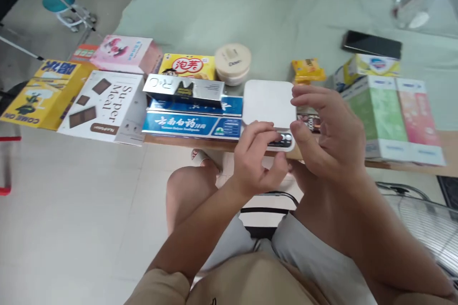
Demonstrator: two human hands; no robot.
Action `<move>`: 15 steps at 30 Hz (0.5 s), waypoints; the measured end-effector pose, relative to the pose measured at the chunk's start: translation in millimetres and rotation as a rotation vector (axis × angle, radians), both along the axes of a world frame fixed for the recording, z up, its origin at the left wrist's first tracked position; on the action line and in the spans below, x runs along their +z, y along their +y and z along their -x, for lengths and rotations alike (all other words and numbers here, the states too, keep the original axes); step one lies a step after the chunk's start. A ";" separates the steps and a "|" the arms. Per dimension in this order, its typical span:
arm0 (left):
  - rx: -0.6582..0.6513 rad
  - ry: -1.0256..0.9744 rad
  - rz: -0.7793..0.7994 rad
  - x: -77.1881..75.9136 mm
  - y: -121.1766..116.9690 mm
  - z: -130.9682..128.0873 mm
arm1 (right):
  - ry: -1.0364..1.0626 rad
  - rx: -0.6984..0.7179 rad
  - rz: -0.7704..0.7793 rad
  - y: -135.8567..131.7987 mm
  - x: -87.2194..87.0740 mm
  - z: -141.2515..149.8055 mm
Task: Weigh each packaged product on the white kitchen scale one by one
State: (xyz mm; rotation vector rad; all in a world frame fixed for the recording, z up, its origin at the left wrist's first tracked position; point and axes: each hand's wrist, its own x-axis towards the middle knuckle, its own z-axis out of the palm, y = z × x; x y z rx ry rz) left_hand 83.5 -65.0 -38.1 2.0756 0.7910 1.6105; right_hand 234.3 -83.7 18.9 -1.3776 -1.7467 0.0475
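A small white kitchen scale (269, 105) with a flat square top lies at the table's front edge. Its dark display strip (282, 140) faces me. My left hand (258, 155) is over the front of the scale, fingers bent with the fingertips at the strip and the thumb apart below; it holds nothing. At the scale's right edge my right hand (331, 131) curves with thumb and fingers spread, nothing between them. Behind that hand a small dark packet (310, 123) is partly hidden.
Left of the scale lie blue toothpaste boxes (193, 124), a silver box (184, 89), a white box (102, 107) and a yellow carton (46, 95). Behind are a round tub (233, 63) and a yellow packet (308, 71). Green-and-pink cartons (393, 119) and a phone (372, 44) stand right.
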 end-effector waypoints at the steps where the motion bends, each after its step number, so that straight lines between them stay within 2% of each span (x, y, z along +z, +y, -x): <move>1: -0.057 0.021 0.011 -2.8 -6.6 -10.2 | -0.013 -0.044 -0.019 -8.1 0.5 -11.8; 4: -0.213 0.108 0.097 -11.3 -23.9 -36.3 | -0.045 -0.254 -0.002 -32.4 -5.0 -50.9; 8: -0.374 0.234 0.317 -12.9 -45.4 -75.5 | -0.079 -0.533 0.177 -62.2 -18.0 -96.9; 11: -0.433 0.287 0.571 -6.3 -58.5 -114.6 | -0.095 -0.609 0.325 -76.8 -22.0 -120.0; 15: -0.396 0.262 0.916 2.0 -61.8 -162.0 | -0.093 -0.615 0.411 -85.3 -19.7 -140.7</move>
